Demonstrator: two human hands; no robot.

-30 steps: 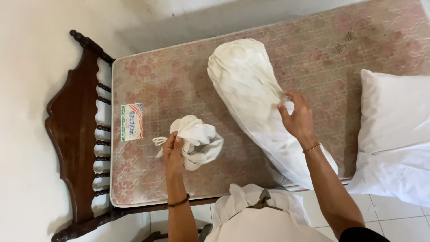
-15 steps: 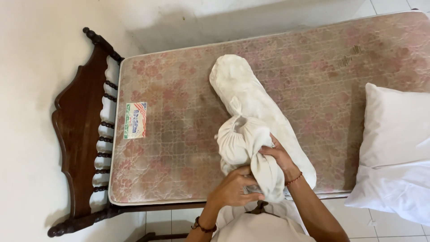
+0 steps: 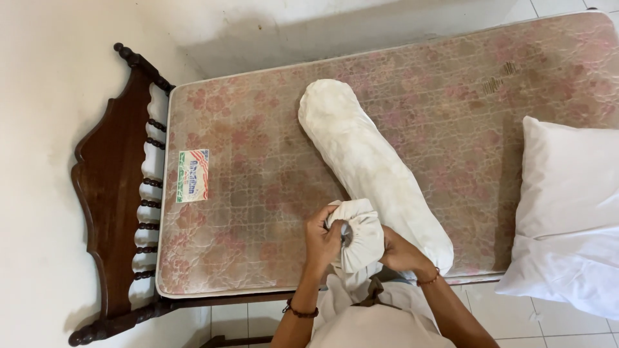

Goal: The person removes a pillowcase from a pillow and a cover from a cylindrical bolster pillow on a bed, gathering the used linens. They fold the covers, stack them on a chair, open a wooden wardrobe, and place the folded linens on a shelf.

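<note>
A long white bolster (image 3: 367, 158) lies slantwise on the bare pink flowered mattress (image 3: 258, 154). At its near end both hands clasp a bunched white cloth cover (image 3: 362, 237), gathered into a ring with a dark opening. My left hand (image 3: 322, 240) grips the bunch from the left side. My right hand (image 3: 398, 252) holds it from the right, close against the bolster's near end, which the cloth partly hides.
A dark carved wooden headboard (image 3: 113, 193) stands at the left end of the bed. A white pillow (image 3: 570, 212) lies at the right, hanging over the mattress edge. White wall beyond, pale tiled floor (image 3: 516, 303) below right.
A second ago my hands were apart, the left on the crumpled cloth, the right on the bolster. Now both hold the cloth, gathered tighter, at the bolster's near end.
</note>
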